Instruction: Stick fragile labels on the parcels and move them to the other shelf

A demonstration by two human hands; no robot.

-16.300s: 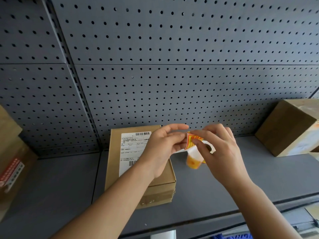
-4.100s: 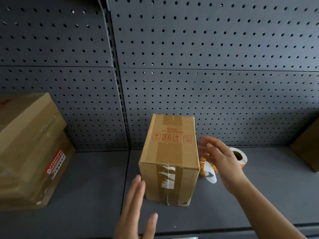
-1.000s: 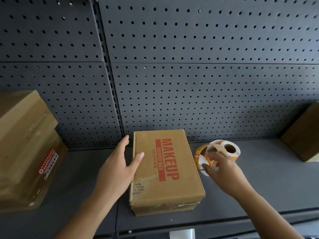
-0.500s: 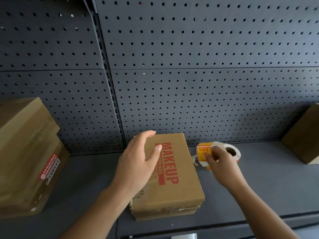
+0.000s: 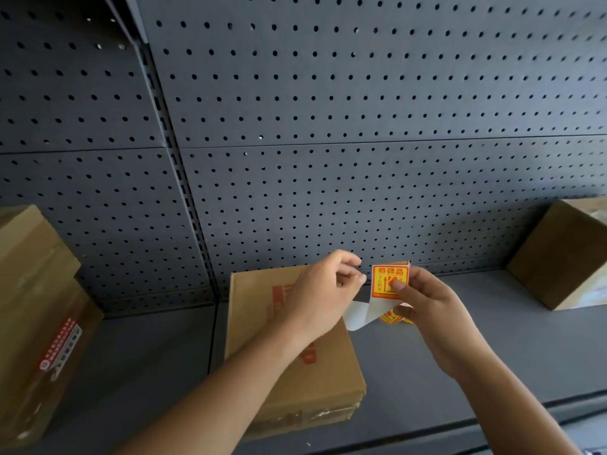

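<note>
Label point(image 5: 382, 280) in right hand point(image 5: 431, 311); parcel point(image 5: 251, 310) beside

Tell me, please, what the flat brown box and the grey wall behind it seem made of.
Flat brown box: likely corrugated cardboard, matte; folded edges, scuffed tape at the front. Grey back wall: probably painted sheet metal, satin; regular punched holes, thin panel seams.

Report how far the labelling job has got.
Done: nothing sure; the left parcel bears a red sticker of another kind. In hand: left hand and right hand pinch a fragile label, peeling from its white backing. Left: the middle parcel shows no label yet, and needs moving; the right parcel perhaps too.
</note>
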